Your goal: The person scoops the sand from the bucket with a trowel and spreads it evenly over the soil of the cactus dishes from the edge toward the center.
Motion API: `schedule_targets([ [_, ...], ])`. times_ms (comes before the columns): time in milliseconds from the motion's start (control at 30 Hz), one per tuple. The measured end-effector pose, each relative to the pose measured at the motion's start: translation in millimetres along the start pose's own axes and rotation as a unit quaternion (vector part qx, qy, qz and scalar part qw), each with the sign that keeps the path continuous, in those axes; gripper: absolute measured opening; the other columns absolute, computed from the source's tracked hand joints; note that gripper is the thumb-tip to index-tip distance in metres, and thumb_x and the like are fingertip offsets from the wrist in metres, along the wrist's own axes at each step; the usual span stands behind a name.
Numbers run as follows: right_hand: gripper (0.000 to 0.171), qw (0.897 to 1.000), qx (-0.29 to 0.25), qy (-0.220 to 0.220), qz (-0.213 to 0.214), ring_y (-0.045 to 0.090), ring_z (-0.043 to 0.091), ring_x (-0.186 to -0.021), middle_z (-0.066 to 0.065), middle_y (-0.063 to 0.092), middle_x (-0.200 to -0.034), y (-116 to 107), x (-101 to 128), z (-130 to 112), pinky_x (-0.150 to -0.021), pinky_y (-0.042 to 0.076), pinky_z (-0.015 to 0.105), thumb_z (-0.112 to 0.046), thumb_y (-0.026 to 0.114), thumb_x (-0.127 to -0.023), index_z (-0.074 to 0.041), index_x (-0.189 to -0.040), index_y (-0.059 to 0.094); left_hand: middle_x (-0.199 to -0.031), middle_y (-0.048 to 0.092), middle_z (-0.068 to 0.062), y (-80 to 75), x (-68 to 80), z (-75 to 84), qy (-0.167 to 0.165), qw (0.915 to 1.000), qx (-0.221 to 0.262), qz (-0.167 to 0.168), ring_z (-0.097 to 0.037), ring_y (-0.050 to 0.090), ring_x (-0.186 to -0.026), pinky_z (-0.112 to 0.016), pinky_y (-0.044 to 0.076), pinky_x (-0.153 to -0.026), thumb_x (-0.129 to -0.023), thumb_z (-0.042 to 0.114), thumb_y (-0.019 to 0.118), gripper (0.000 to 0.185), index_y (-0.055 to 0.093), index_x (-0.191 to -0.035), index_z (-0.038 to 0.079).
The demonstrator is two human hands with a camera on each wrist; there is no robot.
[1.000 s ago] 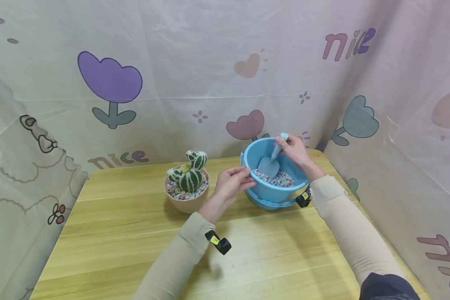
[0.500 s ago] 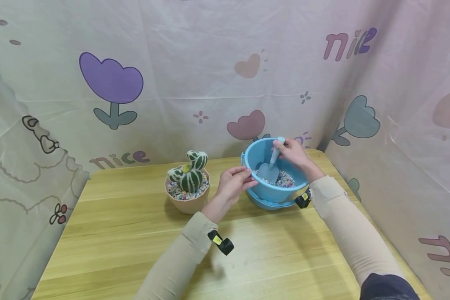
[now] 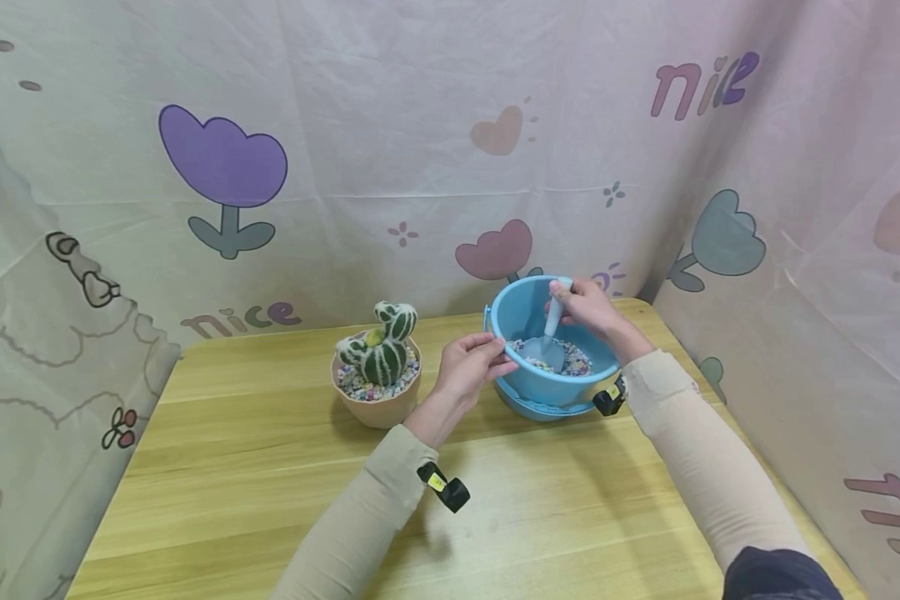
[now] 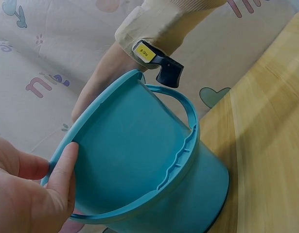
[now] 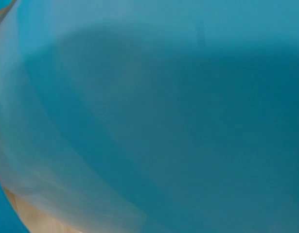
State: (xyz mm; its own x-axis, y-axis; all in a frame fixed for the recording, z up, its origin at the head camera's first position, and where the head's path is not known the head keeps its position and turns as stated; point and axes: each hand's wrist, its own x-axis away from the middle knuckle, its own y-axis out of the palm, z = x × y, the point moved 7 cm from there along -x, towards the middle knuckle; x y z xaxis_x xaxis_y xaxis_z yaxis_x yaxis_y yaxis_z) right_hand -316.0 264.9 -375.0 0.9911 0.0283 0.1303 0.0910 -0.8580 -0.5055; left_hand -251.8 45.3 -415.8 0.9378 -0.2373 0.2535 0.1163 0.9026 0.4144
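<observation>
Steadying the bucket (image 3: 543,390) comes first, we judge: our left hand (image 3: 471,364) pinches its near-left rim between thumb and fingers, while our right hand (image 3: 587,305) grips the scoop (image 3: 552,327) by its handle, blade low among the pebbles (image 3: 577,360) inside (exact depth we cannot tell). The bucket stands on the worktop (image 3: 270,467), right of the potted cactus (image 3: 382,362) and apart from it. We should work the blade in at a shallow angle, lift it level against spills, and brace the rim against any push.
</observation>
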Motion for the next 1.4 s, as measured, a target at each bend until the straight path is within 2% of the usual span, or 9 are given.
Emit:
schedule_targets([
  [300,0.057,1.000,-0.001,0.010,-0.005,0.066,0.045,-0.124,0.032,0.064,-0.132,1.1,-0.6,0.5,-0.115,0.052,0.056,-0.046,0.040,-0.113,0.007,-0.131,0.053,-0.095,0.066,-0.011,0.6,-0.1,-0.6,-0.003,1.0000,0.002,0.000,-0.014,0.072,-0.080,-0.026,0.067,-0.082,-0.103,0.001,0.065,0.030,0.061,-0.130,-0.012],
  [467,0.057,1.000,-0.003,0.004,-0.012,0.076,0.031,-0.101,0.029,0.069,-0.119,2.7,-1.7,0.3,-0.095,0.065,0.041,-0.046,0.039,-0.114,0.008,-0.124,0.055,-0.094,0.066,-0.010,0.2,-0.1,-0.9,-0.007,1.0000,0.005,0.000,-0.014,0.071,-0.079,-0.026,0.067,-0.081,-0.102,0.001,0.065,0.031,0.061,-0.130,-0.013],
  [600,0.057,1.000,-0.017,0.008,-0.017,0.077,0.018,-0.085,0.024,0.072,-0.111,3.9,-1.6,1.1,-0.081,0.067,0.032,-0.045,0.041,-0.114,0.009,-0.125,0.055,-0.093,0.066,-0.010,-0.3,0.3,-0.5,-0.008,1.0000,0.005,0.001,-0.014,0.071,-0.079,-0.026,0.067,-0.081,-0.102,0.001,0.065,0.032,0.061,-0.130,-0.013],
  [700,0.059,0.999,-0.022,0.010,-0.027,0.078,0.023,-0.090,0.027,0.072,-0.116,5.7,-1.2,1.6,-0.082,0.067,0.032,-0.046,0.044,-0.113,0.010,-0.128,0.054,-0.093,0.066,-0.010,-0.6,0.7,-0.3,-0.008,1.0000,0.001,0.002,-0.014,0.072,-0.079,-0.026,0.067,-0.081,-0.102,0.002,0.066,0.031,0.061,-0.130,-0.012],
  [833,0.061,0.999,-0.019,0.003,-0.039,0.076,0.031,-0.106,0.029,0.069,-0.125,8.1,-0.2,1.6,-0.092,0.066,0.036,-0.049,0.046,-0.111,0.009,-0.129,0.054,-0.093,0.067,-0.010,-0.6,0.8,0.3,-0.007,1.0000,-0.004,0.002,-0.014,0.072,-0.079,-0.027,0.067,-0.082,-0.102,0.002,0.066,0.030,0.062,-0.129,-0.011],
  [1000,0.062,0.999,-0.012,0.002,-0.036,0.073,0.027,-0.108,0.029,0.068,-0.129,7.9,0.8,2.5,-0.102,0.062,0.041,-0.049,0.047,-0.111,0.008,-0.132,0.053,-0.093,0.066,-0.009,-0.6,0.1,0.1,-0.009,0.9999,-0.004,0.001,-0.014,0.071,-0.080,-0.027,0.066,-0.084,-0.102,0.003,0.066,0.029,0.063,-0.128,-0.010],
  [1100,0.062,0.999,-0.014,0.003,-0.034,0.073,0.023,-0.105,0.028,0.068,-0.127,8.2,1.6,2.0,-0.098,0.064,0.040,-0.048,0.046,-0.112,0.009,-0.134,0.053,-0.094,0.067,-0.010,-1.3,-0.5,-0.8,-0.010,0.9999,-0.006,0.004,-0.014,0.072,-0.080,-0.027,0.067,-0.084,-0.102,0.003,0.067,0.027,0.064,-0.126,-0.009],
  [1300,0.060,1.000,-0.013,0.003,-0.028,0.071,0.018,-0.092,0.027,0.069,-0.117,7.8,1.4,0.8,-0.081,0.064,0.028,-0.046,0.042,-0.113,0.011,-0.130,0.052,-0.094,0.067,-0.010,-1.4,-0.2,-1.1,-0.010,0.9999,-0.005,0.004,-0.014,0.072,-0.081,-0.027,0.066,-0.084,-0.102,0.003,0.067,0.027,0.065,-0.125,-0.009],
  [1400,0.059,1.000,-0.014,0.002,-0.026,0.069,0.017,-0.086,0.025,0.070,-0.111,5.3,1.4,0.1,-0.077,0.064,0.027,-0.045,0.041,-0.114,0.011,-0.128,0.052,-0.093,0.067,-0.009,-0.9,0.8,0.0,-0.008,1.0000,-0.002,0.003,-0.014,0.072,-0.080,-0.028,0.067,-0.084,-0.102,0.003,0.067,0.024,0.066,-0.123,-0.009],
])
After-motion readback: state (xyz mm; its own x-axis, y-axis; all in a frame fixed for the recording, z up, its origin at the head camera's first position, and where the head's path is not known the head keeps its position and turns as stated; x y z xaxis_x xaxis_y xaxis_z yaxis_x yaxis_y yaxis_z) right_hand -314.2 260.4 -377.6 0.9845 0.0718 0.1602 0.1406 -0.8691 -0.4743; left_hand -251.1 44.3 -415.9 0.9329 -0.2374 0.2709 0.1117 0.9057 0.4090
